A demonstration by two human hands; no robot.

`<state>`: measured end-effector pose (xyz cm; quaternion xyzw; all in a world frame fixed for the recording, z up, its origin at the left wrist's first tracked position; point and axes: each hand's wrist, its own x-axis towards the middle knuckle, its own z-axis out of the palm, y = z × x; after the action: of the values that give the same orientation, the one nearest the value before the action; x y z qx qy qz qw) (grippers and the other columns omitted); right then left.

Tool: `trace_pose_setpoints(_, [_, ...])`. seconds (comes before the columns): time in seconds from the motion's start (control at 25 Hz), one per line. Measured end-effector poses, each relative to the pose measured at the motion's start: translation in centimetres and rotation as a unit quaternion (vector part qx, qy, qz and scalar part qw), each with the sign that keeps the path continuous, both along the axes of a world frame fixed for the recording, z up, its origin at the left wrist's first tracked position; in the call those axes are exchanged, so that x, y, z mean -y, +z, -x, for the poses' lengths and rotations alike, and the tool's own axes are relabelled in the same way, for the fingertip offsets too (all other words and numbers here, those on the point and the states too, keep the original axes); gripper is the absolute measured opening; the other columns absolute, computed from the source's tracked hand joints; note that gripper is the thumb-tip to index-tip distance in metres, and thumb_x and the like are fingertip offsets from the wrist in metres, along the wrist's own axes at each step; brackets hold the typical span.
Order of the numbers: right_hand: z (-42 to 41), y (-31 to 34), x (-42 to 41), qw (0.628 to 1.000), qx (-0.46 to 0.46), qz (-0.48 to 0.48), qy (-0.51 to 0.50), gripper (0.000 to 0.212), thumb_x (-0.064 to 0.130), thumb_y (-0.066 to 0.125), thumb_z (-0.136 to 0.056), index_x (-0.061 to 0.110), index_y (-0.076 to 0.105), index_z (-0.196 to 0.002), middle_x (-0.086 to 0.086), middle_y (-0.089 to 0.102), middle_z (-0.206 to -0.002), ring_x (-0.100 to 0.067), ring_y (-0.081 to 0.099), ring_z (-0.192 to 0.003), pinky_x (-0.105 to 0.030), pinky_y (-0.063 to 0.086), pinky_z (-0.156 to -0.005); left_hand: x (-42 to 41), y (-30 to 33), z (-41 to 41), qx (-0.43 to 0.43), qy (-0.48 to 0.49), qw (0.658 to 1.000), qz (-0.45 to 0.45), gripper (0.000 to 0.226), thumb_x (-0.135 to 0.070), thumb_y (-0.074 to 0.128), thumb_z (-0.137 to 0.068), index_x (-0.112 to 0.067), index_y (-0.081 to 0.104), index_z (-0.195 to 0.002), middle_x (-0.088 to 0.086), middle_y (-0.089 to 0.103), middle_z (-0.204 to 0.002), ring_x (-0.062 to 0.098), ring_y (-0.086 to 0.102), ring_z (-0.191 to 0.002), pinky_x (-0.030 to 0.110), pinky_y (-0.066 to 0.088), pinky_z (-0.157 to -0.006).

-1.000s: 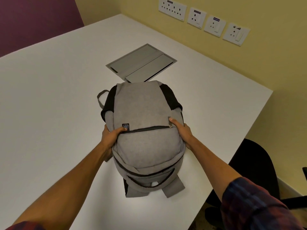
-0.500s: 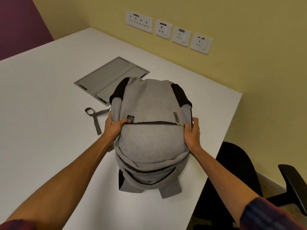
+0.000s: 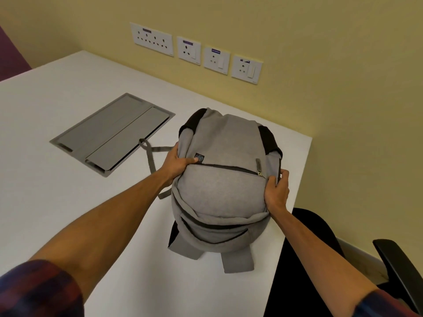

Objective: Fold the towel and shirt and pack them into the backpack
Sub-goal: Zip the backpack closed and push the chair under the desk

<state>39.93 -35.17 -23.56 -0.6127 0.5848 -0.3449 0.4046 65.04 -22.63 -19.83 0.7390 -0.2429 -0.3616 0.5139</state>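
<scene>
White table (image 3: 68, 202): backpack (image 3: 219, 193) now shifted right toward the edge, both hands, left hand (image 3: 175, 164) and right hand (image 3: 275, 193), gripping its sides; zips closed, packing apparently complete.

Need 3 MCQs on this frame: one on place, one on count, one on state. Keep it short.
1. Where does the grey fabric backpack sit on the white table?
A. Far left corner
B. Near the table's right edge, right of the grey inset cable hatch
C. On top of the hatch

2. How many white wall socket plates are on the yellow wall?
A. Two
B. Four
C. Six

3. What state is the backpack's front pocket zipper in?
A. Closed
B. Half open
C. Fully open, cloth spilling out

Answers:
1 B: the pack stands by the right edge, with the hatch to its left.
2 B: four plates stand in a row.
3 A: the zip line shows no gap, with the puller at its right end; the left hand and right hand grip the pack's sides.
</scene>
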Motion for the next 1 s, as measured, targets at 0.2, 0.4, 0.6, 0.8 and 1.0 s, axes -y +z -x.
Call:
trace_pose_setpoints(0.2, [-1.2, -0.9, 2.1, 0.997, -0.041, -0.053, -0.025, 0.032, 0.019, 0.04, -0.099, 0.007, 0.036, -0.129, -0.018, 0.057, -0.117, -0.037, 0.056, -0.102, -0.04, 0.041, -0.085, 5.8, -0.3, -2.8, 0.037, -0.064, 0.995, -0.061, 0.086, -0.037, 0.07, -0.085, -0.016, 0.019, -0.151, 0.008, 0.038, -0.149, 0.028, 0.04, -0.134, 0.042, 0.037, -0.111])
trace_pose_setpoints(0.4, [-1.3, -0.3, 3.1, 0.991, -0.064, -0.109, 0.048, 0.058, 0.035, 0.038, -0.101, 0.013, 0.014, -0.15, -0.017, 0.043, -0.144, -0.037, 0.046, -0.126, -0.042, 0.034, -0.104, 6.5, -1.5, -3.7, 0.087, -0.078, 0.975, -0.19, 0.096, -0.058, 0.058, -0.085, -0.012, 0.008, -0.153, 0.016, 0.03, -0.154, 0.035, 0.034, -0.138, 0.046, 0.032, -0.114])
trace_pose_setpoints(0.6, [-0.5, -0.3, 0.8, 0.973, -0.078, -0.111, 0.187, 0.107, 0.077, 0.051, -0.076, 0.032, -0.01, -0.152, -0.007, 0.012, -0.161, -0.031, 0.022, -0.144, -0.05, 0.016, -0.118, 2.5, -0.8, -1.5, 0.044, -0.067, 0.958, -0.275, 0.1, -0.068, 0.061, -0.076, -0.022, 0.015, -0.152, 0.017, 0.034, -0.151, 0.042, 0.039, -0.132, 0.057, 0.037, -0.103])
trace_pose_setpoints(0.8, [-1.9, -0.6, 0.5, 0.963, -0.115, -0.134, 0.202, 0.114, 0.07, 0.061, -0.075, 0.031, -0.015, -0.151, -0.014, 0.005, -0.159, -0.037, 0.023, -0.142, -0.05, 0.02, -0.116, 1.2, -1.0, -1.4, 0.01, -0.038, 0.975, -0.217, 0.094, -0.053, 0.078, -0.069, -0.02, 0.033, -0.144, 0.011, 0.047, -0.141, 0.036, 0.049, -0.123, 0.052, 0.047, -0.093])
trace_pose_setpoints(1.0, [-4.0, 0.0, 0.6, 0.964, -0.114, -0.146, 0.192, 0.11, 0.067, 0.058, -0.079, 0.028, -0.016, -0.151, -0.018, 0.002, -0.159, -0.039, 0.021, -0.142, -0.05, 0.019, -0.116, 3.0, 0.0, -2.4, 0.112, -0.008, 0.973, -0.203, 0.089, -0.05, 0.077, -0.073, -0.017, 0.036, -0.145, 0.013, 0.048, -0.141, 0.036, 0.047, -0.126, 0.05, 0.043, -0.104])
